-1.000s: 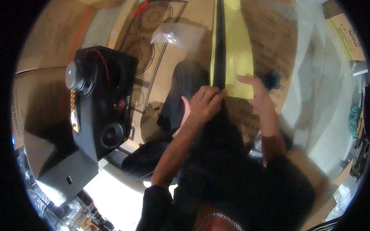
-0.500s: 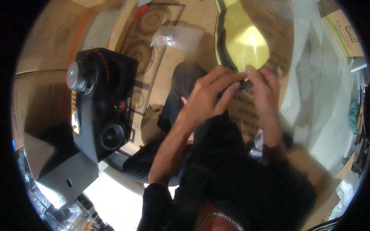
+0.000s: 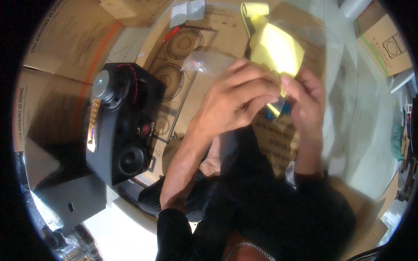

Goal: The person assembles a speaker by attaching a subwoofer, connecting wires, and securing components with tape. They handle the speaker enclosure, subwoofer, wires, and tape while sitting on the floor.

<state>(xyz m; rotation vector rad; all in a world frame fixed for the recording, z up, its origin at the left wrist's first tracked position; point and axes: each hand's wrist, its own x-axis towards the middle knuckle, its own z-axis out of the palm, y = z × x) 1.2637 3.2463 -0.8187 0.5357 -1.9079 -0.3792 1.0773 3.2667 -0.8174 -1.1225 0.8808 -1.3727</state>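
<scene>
My left hand (image 3: 237, 98) and my right hand (image 3: 307, 98) meet in front of me, fingers pinched at the lower end of a yellow sheet (image 3: 278, 48). It rises bent and shiny from my fingers. Its far end curls into a roll (image 3: 257, 9), and a dark strip shows along its left side. A narrow yellow-edged piece pokes out below my left fingertips. Under the hands lies something blue (image 3: 273, 114), mostly hidden. Left of my arm stands a black speaker box (image 3: 130, 111) with a loose round speaker driver (image 3: 106, 87) on it.
Flattened cardboard (image 3: 185, 115) printed with speaker outlines covers the floor. On it lie a clear plastic bag (image 3: 198, 63), a red-handled object (image 3: 171, 34) and a white paper (image 3: 187, 13). Cartons (image 3: 65, 48) stand at the left; another box (image 3: 385, 43) is at the far right.
The yellow sheet has been raised and bent toward me, and its rolled far end now shows. My hands are still together at its near end. The view has shifted slightly.
</scene>
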